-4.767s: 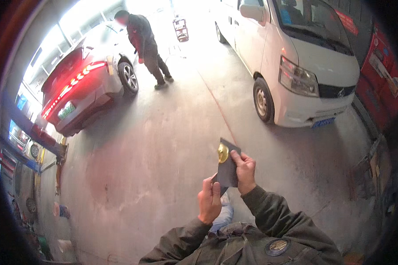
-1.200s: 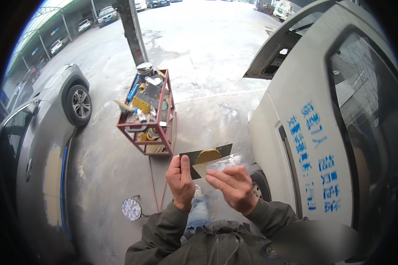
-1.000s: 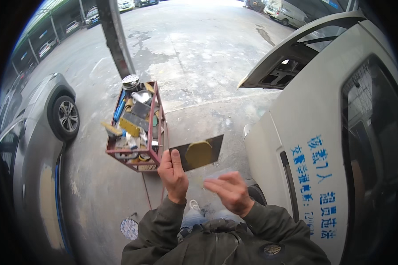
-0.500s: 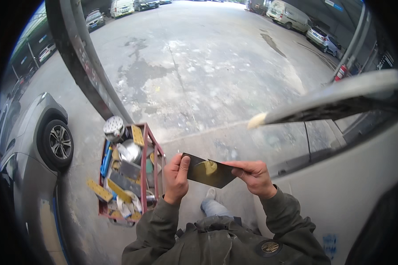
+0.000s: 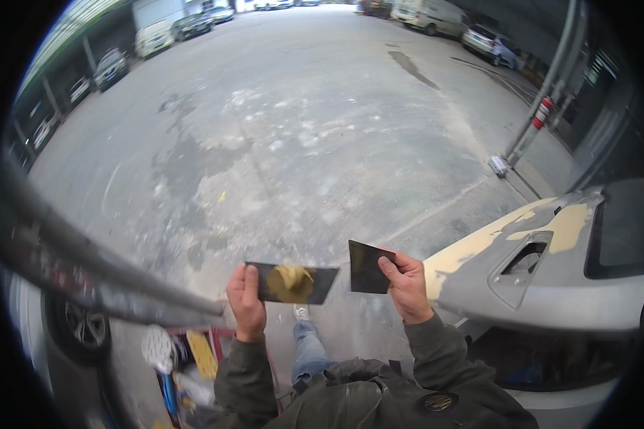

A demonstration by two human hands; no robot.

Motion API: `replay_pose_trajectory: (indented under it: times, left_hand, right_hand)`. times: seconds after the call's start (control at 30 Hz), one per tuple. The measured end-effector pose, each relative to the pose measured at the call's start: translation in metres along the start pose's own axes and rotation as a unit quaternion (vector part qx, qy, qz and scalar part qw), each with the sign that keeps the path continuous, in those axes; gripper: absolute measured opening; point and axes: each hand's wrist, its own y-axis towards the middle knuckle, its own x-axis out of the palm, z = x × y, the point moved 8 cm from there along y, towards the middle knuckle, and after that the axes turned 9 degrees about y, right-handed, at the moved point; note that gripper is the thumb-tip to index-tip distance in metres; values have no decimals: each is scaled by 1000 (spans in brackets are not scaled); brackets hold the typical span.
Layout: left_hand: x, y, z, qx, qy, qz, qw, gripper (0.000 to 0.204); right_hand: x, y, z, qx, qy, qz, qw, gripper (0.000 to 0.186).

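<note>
My left hand (image 5: 246, 306) grips the left end of a flat dark rectangular putty board (image 5: 323, 284), thumb on top. A mound of yellowish putty (image 5: 290, 283) lies on its middle. In my right hand (image 5: 409, 287), pinched between thumb and fingers, is a smaller dark spreader blade (image 5: 368, 267), held upright with a faint yellowish smear near its upper left. The blade and board are apart, with a narrow gap between them. To the right of my right hand stands a grey car body panel (image 5: 472, 292) with cream filler patches (image 5: 567, 227).
A red tool cart (image 5: 222, 342) with a perforated-top can (image 5: 157, 349) and a yellow sanding block (image 5: 202, 354) stands at lower left. A metal post (image 5: 122, 275) slants across the left, before a car wheel (image 5: 82, 325). A fire extinguisher (image 5: 542, 113) hangs at far right.
The spreader blade has come off the putty board and moved right with my right hand. My view has swung right, bringing the patched car panel in and the cart lower.
</note>
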Motion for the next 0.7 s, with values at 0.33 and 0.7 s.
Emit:
replay_pose_trajectory:
  times: [0.33, 0.7]
  left_hand:
    - [132, 289, -121, -110, -5, -182, 977, 22]
    - [368, 443, -250, -189, -108, -313, 924, 27]
  right_hand:
    - [-52, 231, 67, 91, 109, -23, 990, 27]
    - [-200, 398, 60, 61, 272, 11, 960, 29]
